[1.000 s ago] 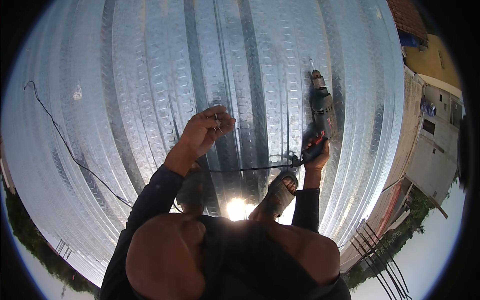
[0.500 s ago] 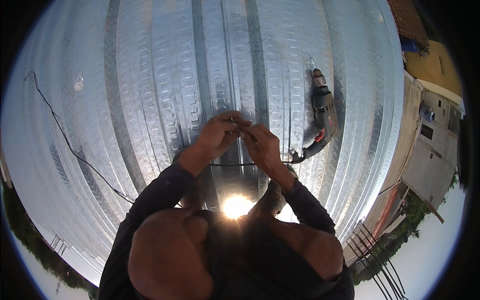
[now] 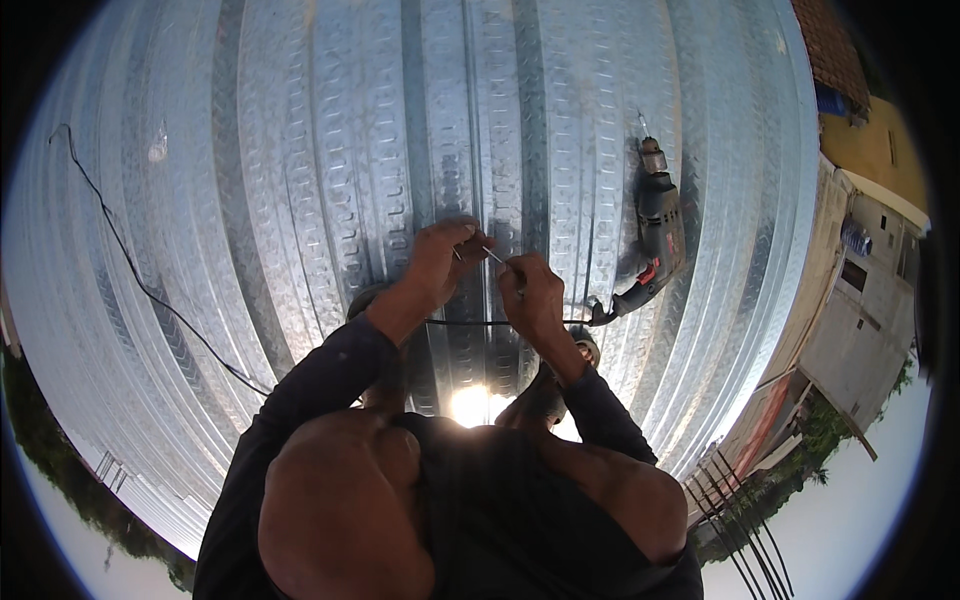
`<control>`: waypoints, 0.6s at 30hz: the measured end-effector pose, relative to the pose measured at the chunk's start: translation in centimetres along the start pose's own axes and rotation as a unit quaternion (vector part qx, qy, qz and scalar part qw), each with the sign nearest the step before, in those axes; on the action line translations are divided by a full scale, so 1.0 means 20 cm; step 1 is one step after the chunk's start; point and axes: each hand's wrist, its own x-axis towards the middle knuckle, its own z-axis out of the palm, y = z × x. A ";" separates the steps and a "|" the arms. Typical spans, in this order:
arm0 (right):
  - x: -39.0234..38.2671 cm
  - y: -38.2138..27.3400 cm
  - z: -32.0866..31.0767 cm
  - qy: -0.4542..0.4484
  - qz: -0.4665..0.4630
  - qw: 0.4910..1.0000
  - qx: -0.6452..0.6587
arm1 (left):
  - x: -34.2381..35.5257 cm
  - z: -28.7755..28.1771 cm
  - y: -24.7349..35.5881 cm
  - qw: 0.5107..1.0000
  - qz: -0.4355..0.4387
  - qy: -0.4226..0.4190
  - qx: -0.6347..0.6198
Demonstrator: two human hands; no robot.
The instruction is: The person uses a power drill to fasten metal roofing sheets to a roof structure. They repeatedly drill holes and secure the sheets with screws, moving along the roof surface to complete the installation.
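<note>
Fingertip work, close in and delicate

We judge the step in hand to be the sorting or separating of small metal pieces between two sets of fingertips. Our right hand (image 3: 533, 298) pinches a thin metal piece (image 3: 493, 256), which sticks out toward ten o'clock from its thumb and forefinger. From our left hand's fingertips, that piece lies at four o'clock; whether it touches them or stops just short, we cannot tell. Our left hand (image 3: 438, 262) has its fingers curled in, gripping a second metal piece (image 3: 457, 254) that shows only as a short glint.

The next move, in our view, calls for a steady pinch, so nothing slips onto the ribbed metal sheet (image 3: 575, 130) below. The drill (image 3: 660, 220) lies on that sheet at two o'clock from our right hand, its bit pointing near eleven, with nobody's fingers on it.
</note>
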 end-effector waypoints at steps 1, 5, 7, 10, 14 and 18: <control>0.01 0.04 0.00 -0.015 0.004 0.999 -0.039 | 0.01 0.00 0.01 0.999 0.020 0.046 0.010; 0.07 0.19 0.03 -0.059 0.017 0.986 -0.152 | 0.04 -0.03 0.06 0.996 0.062 0.058 0.014; 0.10 0.21 0.07 -0.078 0.024 0.980 -0.179 | 0.03 -0.03 0.09 0.997 0.065 0.049 0.009; 0.12 0.20 0.11 -0.102 0.037 0.972 -0.211 | 0.02 -0.05 0.12 0.997 0.053 0.050 0.017; 0.12 0.22 0.15 -0.143 -0.072 0.935 -0.316 | 0.01 -0.03 0.12 0.995 0.056 0.076 0.028; 0.11 0.25 0.20 -0.172 -0.159 0.914 -0.332 | 0.02 -0.01 0.11 0.991 0.069 0.086 0.071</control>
